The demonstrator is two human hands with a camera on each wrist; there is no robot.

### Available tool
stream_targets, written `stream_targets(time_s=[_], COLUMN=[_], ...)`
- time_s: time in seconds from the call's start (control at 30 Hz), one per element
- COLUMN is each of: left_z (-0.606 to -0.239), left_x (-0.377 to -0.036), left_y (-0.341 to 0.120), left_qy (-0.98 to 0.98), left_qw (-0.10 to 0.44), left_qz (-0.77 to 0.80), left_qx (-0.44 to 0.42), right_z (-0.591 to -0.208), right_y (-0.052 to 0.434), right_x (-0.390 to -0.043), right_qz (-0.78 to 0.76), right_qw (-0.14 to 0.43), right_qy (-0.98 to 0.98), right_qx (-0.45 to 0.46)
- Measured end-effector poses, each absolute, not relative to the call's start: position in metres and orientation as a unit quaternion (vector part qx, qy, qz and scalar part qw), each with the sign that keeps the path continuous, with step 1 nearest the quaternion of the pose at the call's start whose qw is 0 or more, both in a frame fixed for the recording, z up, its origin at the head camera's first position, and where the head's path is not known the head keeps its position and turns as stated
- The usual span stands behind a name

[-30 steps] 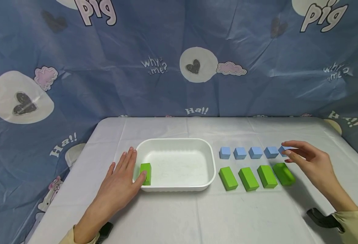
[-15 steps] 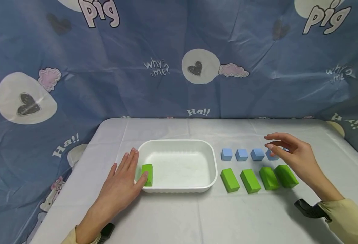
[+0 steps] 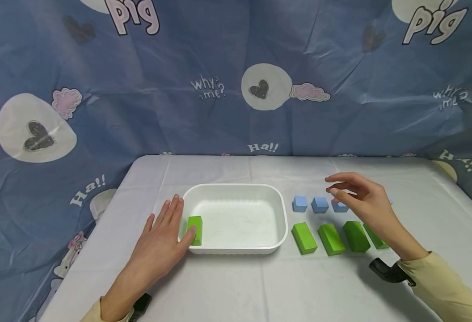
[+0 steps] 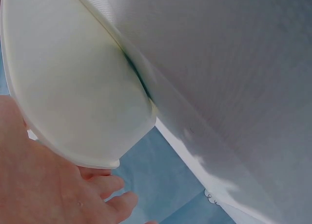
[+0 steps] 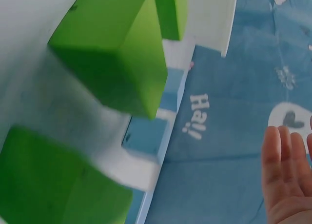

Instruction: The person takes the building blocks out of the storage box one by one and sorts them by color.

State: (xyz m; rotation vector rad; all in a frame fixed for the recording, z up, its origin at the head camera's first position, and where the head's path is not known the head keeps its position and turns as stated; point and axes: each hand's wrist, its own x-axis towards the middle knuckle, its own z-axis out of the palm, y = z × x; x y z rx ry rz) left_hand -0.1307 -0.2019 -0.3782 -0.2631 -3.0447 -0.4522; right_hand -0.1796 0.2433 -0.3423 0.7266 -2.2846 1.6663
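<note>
A white plastic tray (image 3: pixel 242 223) lies in the middle of the table, one green block (image 3: pixel 195 223) in its left end. My left hand (image 3: pixel 155 248) rests along the tray's left rim, fingers straight, thumb over the edge by that block. In the left wrist view the fingers lie against the tray's outer wall (image 4: pixel 78 87). Right of the tray, small blue cubes (image 3: pixel 320 205) form a back row and green blocks (image 3: pixel 331 239) a front row. Above the right part of these rows hovers my right hand (image 3: pixel 364 203), fingers loosely bent, holding nothing, hiding some blocks.
A white cloth (image 3: pixel 220 286) covers the table. Behind it hangs a blue printed curtain (image 3: pixel 204 120). A dark strap (image 3: pixel 389 272) sits at my right wrist, near the sleeve.
My right hand has moved left above the row of blue cubes, from its right end towards its middle. The left hand, the tray and the blocks stay where they were.
</note>
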Motion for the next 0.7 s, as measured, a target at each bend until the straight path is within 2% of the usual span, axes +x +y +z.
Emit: stream_targets(time_s=[0.7], left_z=[-0.378], left_x=[-0.131], left_y=[-0.204], left_qy=[-0.984], left_qw=[0.024], left_qz=[-0.153], left_qx=[-0.09], right_z=[-0.341], right_y=[0.186], right_x=[-0.194], right_qz=[0.552], right_qw=[-0.002], right_qy=[-0.794], right_qx=[0.254])
